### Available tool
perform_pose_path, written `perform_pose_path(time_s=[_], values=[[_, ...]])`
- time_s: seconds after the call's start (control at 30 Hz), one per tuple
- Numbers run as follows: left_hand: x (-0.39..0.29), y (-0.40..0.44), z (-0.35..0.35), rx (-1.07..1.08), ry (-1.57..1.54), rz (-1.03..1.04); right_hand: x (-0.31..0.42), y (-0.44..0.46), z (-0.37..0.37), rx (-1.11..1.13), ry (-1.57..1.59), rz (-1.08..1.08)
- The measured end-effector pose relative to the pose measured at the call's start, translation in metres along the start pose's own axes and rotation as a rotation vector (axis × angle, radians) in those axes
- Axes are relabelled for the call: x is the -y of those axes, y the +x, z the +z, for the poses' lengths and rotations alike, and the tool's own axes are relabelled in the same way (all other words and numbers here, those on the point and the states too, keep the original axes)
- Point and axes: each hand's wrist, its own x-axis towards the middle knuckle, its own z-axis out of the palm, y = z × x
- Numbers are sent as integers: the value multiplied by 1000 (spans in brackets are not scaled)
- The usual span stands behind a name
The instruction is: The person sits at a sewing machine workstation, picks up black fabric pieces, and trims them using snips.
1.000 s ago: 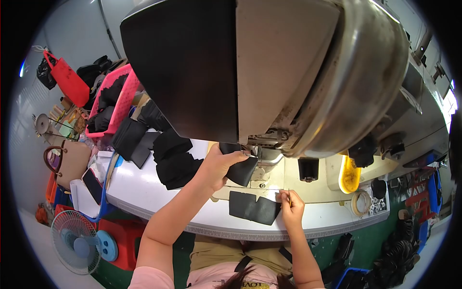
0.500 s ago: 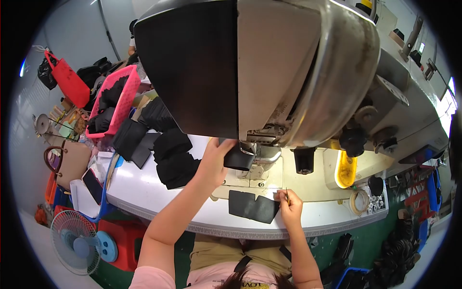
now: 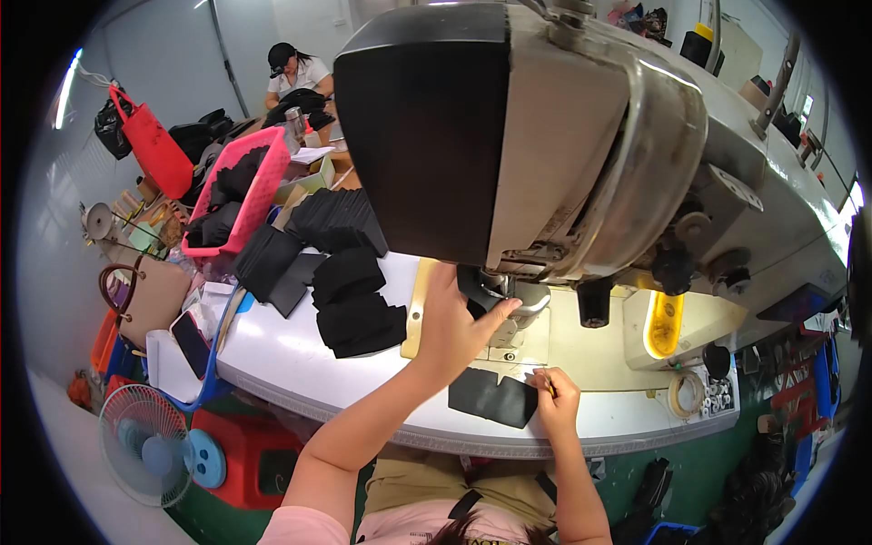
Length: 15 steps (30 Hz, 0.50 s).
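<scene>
My left hand is at the needle area under the head of the sewing machine. Its thumb stretches to the right, and its fingers, partly hidden, hold a curved black piece at the machine's post. My right hand is closed around a small, thin, pointed tool, too small to name exactly. Just left of that hand, a flat black panel with a notch in its upper edge lies near the table's front edge.
Stacks of black pieces lie left of the machine on the white table. Beyond stands a pink basket of black material. A tape roll sits at the right. Below left are a fan and red stool. A co-worker sits behind.
The view has shifted, bringing the co-worker into sight. My left hand has turned, its thumb now reaching right toward the needle area with the black piece. My right hand still holds the tool beside the panel.
</scene>
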Motion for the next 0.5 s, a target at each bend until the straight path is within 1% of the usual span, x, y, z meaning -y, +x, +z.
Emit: perform_pose_path(time_s=[0.03, 0.07, 0.1, 0.13, 0.17, 0.2, 0.23, 0.27, 0.3, 0.33, 0.37, 0.4, 0.43, 0.47, 0.5], values=[[6, 2, 0, 73, -277, -145, 4, -1, 0, -1, 6, -13], [9, 3, -4, 45, -119, 14, 8, -1, -1, -5, 10, -27], [8, -1, -10, 69, -182, -86, 12, -1, -3, -12, 12, -43], [6, -11, -16, 94, -247, -187, 19, -3, 0, -39, 93, -83], [6, -23, -21, 123, -315, -289, 25, -8, -2, -5, 98, -98], [9, -37, -22, 131, -662, -361, 37, -12, -3, 59, 196, -23], [3, -51, -26, 136, -955, -498, 49, -16, -2, 114, 295, 53], [9, -65, -28, 182, -1121, -608, 57, -17, -1, 199, 463, 185], [17, -80, -25, 173, -1155, -648, 62, -20, 1, 279, 633, 317], [20, -92, -24, 147, -1153, -658, 54, -24, 7, 323, 684, 266], [26, -102, -23, 121, -1133, -742, 51, -26, 10, 384, 649, 256], [32, -110, -23, 48, -1063, -814, 41, -40, 21, 357, 746, 457], [39, -116, -22, 26, -928, -725, 53, -39, 21, 353, 697, 651], [45, -119, -18, -45, -829, -619, 45, -42, 29, 345, 711, 544], [59, -125, -23, 17, -580, -558, 39, -42, 32, 425, 629, 553]])
